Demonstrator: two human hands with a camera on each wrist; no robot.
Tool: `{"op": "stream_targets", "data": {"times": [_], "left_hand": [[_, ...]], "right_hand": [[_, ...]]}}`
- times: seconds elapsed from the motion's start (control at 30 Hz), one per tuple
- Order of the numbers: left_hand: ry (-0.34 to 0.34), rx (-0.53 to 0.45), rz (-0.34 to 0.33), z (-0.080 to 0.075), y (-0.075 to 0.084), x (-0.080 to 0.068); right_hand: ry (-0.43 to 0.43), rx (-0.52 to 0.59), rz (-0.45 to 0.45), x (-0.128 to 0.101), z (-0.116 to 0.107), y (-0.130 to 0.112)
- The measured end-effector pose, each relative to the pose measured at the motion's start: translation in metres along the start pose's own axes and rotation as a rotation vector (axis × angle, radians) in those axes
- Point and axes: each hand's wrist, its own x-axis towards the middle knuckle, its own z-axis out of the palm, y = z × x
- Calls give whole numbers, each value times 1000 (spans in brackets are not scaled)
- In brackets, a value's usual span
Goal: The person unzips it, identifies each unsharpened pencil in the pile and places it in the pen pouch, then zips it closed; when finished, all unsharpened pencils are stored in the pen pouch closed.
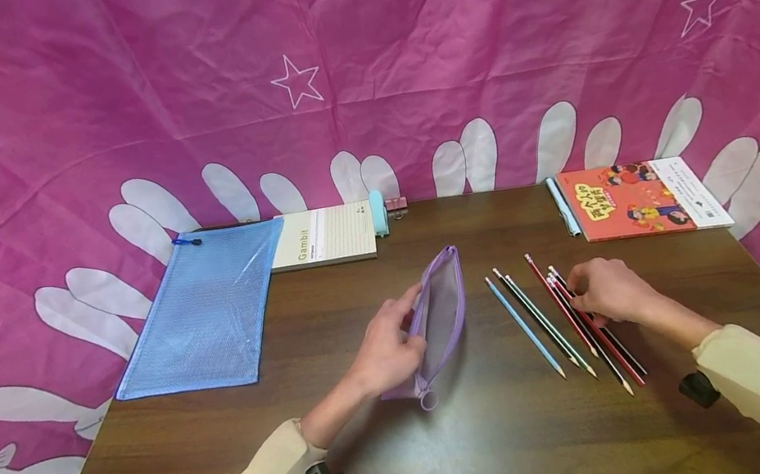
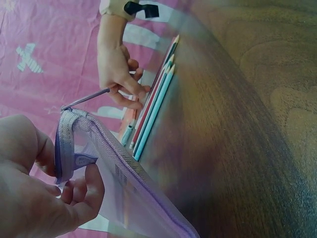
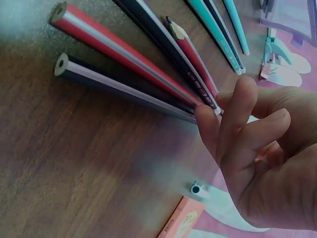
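My left hand (image 1: 389, 349) grips one side of a purple mesh zip pouch (image 1: 443, 318), whose mouth gapes open. Its ring pull (image 1: 429, 400) hangs at the near end. To the right, my right hand (image 1: 608, 290) pinches at the far ends of red and black striped pencils (image 3: 133, 64); the fingers hide those ends, so how many it holds is unclear. Other pencils lie beside it on the table: a dark red one (image 1: 561, 308), a green one (image 1: 551, 327) and a light blue one (image 1: 525, 328).
A blue mesh zip folder (image 1: 202, 315) lies at the left of the wooden table (image 1: 416, 463). Behind the pouch are a notebook (image 1: 331, 236) and a turquoise stapler-like item (image 1: 379, 212). A red book (image 1: 628, 202) and a light blue pen (image 1: 563, 206) lie back right. A pink cloth (image 1: 349, 43) hangs behind.
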Motion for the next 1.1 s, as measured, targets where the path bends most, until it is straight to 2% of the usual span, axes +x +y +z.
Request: {"op": "stream_targets", "data": {"times": [0.4, 0.93, 1.1], "left_hand": [[4, -4, 2, -1, 1, 1], [2, -4, -6, 0, 0, 1], [3, -5, -9, 1, 0, 0]], "right_hand": [[-6, -91, 40, 6, 3, -7], [63, -212, 45, 10, 11, -9], [56, -204, 48, 10, 12, -8]]}}
